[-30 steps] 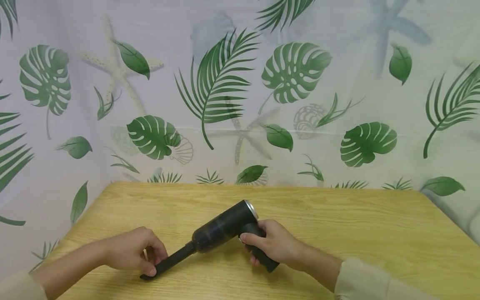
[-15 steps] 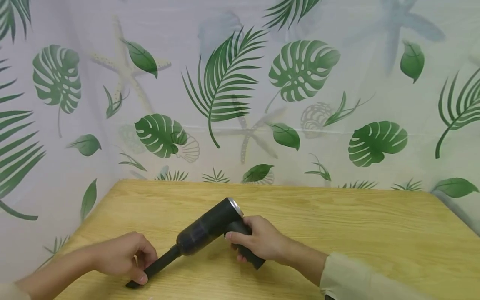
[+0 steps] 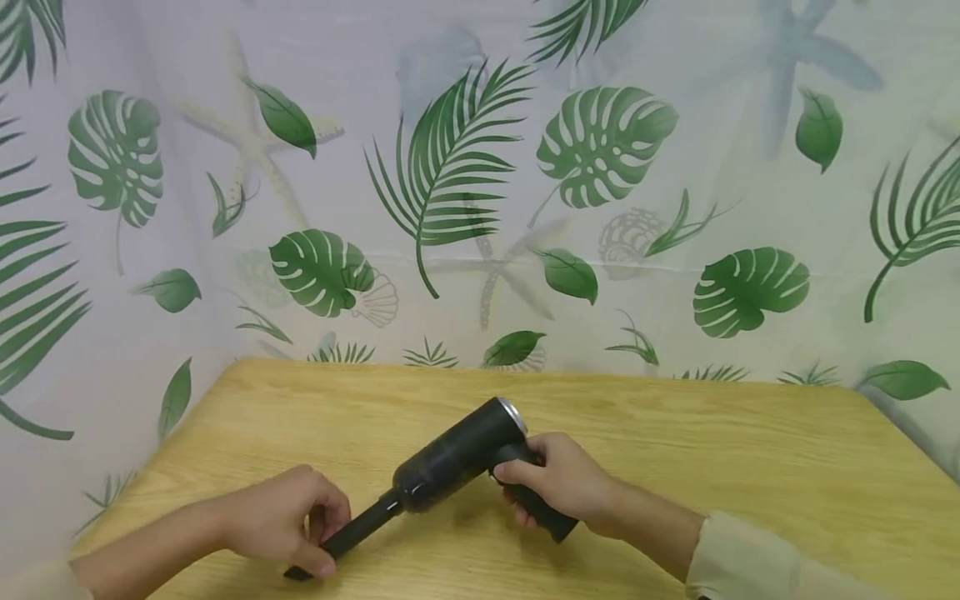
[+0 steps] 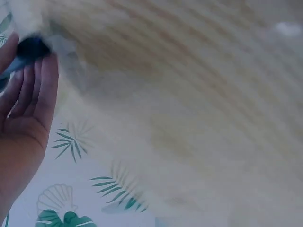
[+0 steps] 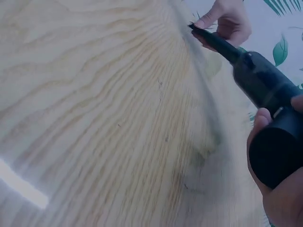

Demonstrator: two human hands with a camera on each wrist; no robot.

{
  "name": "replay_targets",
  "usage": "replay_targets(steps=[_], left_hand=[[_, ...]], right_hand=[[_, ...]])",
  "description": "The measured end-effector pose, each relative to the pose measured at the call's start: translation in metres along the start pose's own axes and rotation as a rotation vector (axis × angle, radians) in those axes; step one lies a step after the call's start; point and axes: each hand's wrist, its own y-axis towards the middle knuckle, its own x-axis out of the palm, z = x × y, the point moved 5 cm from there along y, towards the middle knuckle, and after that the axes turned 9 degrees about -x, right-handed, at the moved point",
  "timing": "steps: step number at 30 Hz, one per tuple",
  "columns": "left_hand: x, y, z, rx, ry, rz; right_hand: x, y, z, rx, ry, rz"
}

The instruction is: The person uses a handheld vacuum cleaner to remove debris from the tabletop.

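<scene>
A black handheld vacuum cleaner (image 3: 457,454) with a long thin nozzle slants across the head view, its silver-rimmed rear end up and the nozzle tip down at the lower left. My right hand (image 3: 566,483) grips its handle, thumb on the near side. Near the nozzle's tip, my left hand (image 3: 292,517) pinches the nozzle between thumb and fingers. The left wrist view shows the left hand (image 4: 28,99) at the left edge with the dark nozzle (image 4: 31,49) between thumb and fingers. In the right wrist view the handle's round base (image 5: 277,156) faces the camera.
A wood-grain table (image 3: 675,450) lies under both hands. Behind it and at its sides hangs a white cloth (image 3: 615,50) printed with green leaves, starfish and shells.
Both hands and the vacuum shifted left in the view, then back right, still at a similar slant. Each hand keeps its hold; the background shifted a little too.
</scene>
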Motion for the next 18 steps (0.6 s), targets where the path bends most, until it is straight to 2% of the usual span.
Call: replay_targets(steps=[3, 4, 5, 7, 8, 11, 13, 15, 18], left_hand=[[-0.025, 0.019, 0.016, 0.006, 0.186, 0.145], [-0.032, 0.031, 0.024, 0.013, 0.262, 0.185], [-0.038, 0.043, 0.032, 0.019, 0.338, 0.218], [-0.047, 0.068, 0.047, 0.041, 0.476, 0.269], [-0.048, 0.081, 0.053, 0.037, 0.529, 0.275], [-0.045, 0.111, 0.063, 0.000, 0.602, 0.250], [-0.039, 0.124, 0.065, -0.029, 0.645, 0.239], [-0.032, 0.134, 0.065, -0.057, 0.678, 0.232], [-0.023, 0.145, 0.065, -0.086, 0.728, 0.234]], right_hand=[[-0.019, -0.001, -0.003, 0.017, 0.014, 0.120], [-0.029, -0.006, -0.003, 0.024, 0.001, 0.158], [-0.040, -0.010, -0.003, 0.030, -0.050, 0.204], [-0.060, -0.017, -0.006, 0.020, -0.251, 0.282], [-0.070, -0.020, -0.007, 0.022, -0.382, 0.318], [-0.090, -0.026, -0.009, 0.045, -0.796, 0.379], [-0.097, -0.028, -0.007, 0.053, -0.994, 0.372], [-0.100, -0.030, -0.005, 0.066, -1.096, 0.347], [-0.103, -0.036, -0.001, 0.099, -1.152, 0.329]])
